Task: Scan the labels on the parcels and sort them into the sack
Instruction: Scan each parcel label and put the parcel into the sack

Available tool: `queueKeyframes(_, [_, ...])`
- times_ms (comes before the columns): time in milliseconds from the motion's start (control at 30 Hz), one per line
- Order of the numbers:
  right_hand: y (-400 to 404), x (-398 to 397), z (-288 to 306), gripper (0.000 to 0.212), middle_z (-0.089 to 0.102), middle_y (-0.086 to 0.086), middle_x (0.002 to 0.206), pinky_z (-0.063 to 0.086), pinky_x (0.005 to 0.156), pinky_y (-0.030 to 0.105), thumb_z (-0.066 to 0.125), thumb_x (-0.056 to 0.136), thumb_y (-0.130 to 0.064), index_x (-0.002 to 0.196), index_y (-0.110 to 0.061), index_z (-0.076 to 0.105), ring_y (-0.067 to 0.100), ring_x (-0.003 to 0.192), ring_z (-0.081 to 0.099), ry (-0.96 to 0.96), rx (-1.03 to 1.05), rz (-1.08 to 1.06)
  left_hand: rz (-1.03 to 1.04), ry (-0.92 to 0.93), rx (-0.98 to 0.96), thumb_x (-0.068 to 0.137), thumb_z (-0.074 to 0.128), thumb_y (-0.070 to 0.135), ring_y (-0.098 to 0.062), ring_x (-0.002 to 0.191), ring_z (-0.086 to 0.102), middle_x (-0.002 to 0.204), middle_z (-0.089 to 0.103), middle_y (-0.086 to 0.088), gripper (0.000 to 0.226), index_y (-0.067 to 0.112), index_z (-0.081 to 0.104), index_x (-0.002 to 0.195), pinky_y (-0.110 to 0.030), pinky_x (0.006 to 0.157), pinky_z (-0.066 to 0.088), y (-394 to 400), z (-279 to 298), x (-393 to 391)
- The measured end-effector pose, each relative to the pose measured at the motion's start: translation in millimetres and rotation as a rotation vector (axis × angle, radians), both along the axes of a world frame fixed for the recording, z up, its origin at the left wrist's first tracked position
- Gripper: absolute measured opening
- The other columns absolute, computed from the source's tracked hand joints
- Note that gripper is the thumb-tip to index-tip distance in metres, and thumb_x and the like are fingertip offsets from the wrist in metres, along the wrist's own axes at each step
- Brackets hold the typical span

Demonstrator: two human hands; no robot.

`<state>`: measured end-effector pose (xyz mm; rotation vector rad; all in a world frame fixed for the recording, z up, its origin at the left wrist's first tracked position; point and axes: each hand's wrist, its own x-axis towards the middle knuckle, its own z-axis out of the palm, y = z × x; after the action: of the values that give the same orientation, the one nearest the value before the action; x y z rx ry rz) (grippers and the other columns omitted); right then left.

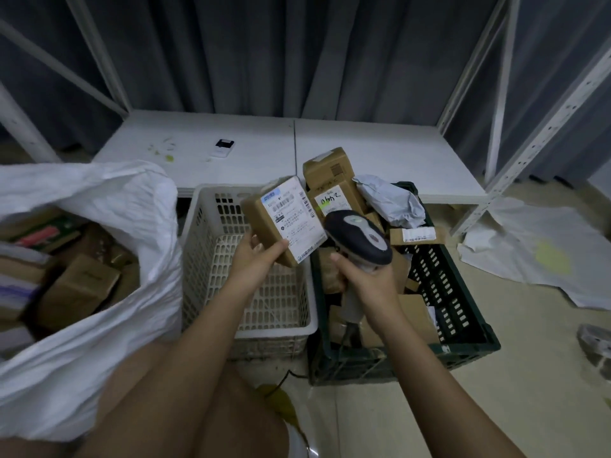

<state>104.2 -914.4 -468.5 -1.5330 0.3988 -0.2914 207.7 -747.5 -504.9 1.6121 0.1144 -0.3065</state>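
Note:
My left hand grips a small brown parcel by its lower end, its white label tilted up toward me, above the white crate. My right hand holds a grey and dark handheld scanner by its handle, with its head just right of the label. The white sack stands open at the left with several brown boxes inside. A dark green crate at the right holds several more parcels, among them a grey poly bag.
A white perforated crate sits between the sack and the green crate. Behind them is a low white shelf board bearing a small black and white device. White rack posts rise at both sides. A white sheet lies on the floor at right.

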Motion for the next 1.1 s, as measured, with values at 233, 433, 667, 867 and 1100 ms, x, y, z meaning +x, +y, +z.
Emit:
queueKeyframes(233, [66, 38, 46, 0.018, 0.058, -0.002, 0.057, 0.049, 0.051, 0.019, 0.072, 0.086, -0.012, 0.074, -0.015, 0.06, 0.001, 0.045, 0.055, -0.049, 0.115, 0.04, 0.253, -0.43, 0.056, 0.08, 0.076, 0.027, -0.003, 0.114, 0.057, 0.126, 0.059, 0.012, 0.066, 0.023, 0.043, 0.137, -0.027, 0.096, 0.05, 92, 127, -34])
queueKeyframes(433, [119, 56, 60, 0.015, 0.06, 0.001, 0.059, 0.049, 0.057, 0.029, 0.074, 0.086, -0.014, 0.076, -0.014, 0.063, 0.014, 0.053, 0.054, -0.06, 0.19, 0.107, 0.48, -0.57, 0.407, 0.075, 0.076, 0.044, -0.006, 0.112, 0.057, 0.125, 0.058, 0.015, 0.063, 0.036, 0.045, 0.129, -0.036, 0.092, 0.05, 211, 179, -66])
queueKeyframes(667, [137, 50, 53, 0.024, 0.057, 0.002, 0.052, 0.046, 0.057, 0.032, 0.074, 0.086, -0.017, 0.069, -0.009, 0.06, 0.016, 0.05, 0.052, -0.002, 0.162, 0.168, 0.254, 0.01, 0.9, 0.087, 0.067, 0.029, -0.034, 0.12, 0.05, 0.135, 0.051, -0.017, 0.061, 0.004, 0.042, 0.138, -0.036, 0.093, 0.042, 288, 133, -75])
queueKeyframes(867, [108, 40, 47, 0.018, 0.058, 0.009, 0.06, 0.047, 0.053, 0.029, 0.073, 0.086, -0.016, 0.078, -0.004, 0.062, 0.021, 0.054, 0.052, 0.061, 0.14, 0.159, 0.269, -0.29, 0.736, 0.09, 0.063, 0.019, -0.023, 0.113, 0.056, 0.13, 0.058, -0.007, 0.043, 0.015, 0.054, 0.133, -0.029, 0.085, 0.043, 258, 128, -73])
queueKeyframes(1100, [41, 11, 35, 0.012, 0.059, 0.011, 0.068, 0.049, 0.054, 0.033, 0.072, 0.086, -0.01, 0.084, -0.008, 0.06, 0.021, 0.063, 0.055, 0.06, 0.075, -0.019, 0.096, -0.545, 0.513, 0.09, 0.064, 0.021, -0.006, 0.108, 0.051, 0.117, 0.057, 0.008, 0.031, 0.018, 0.061, 0.121, -0.025, 0.089, 0.043, 126, 128, -52])
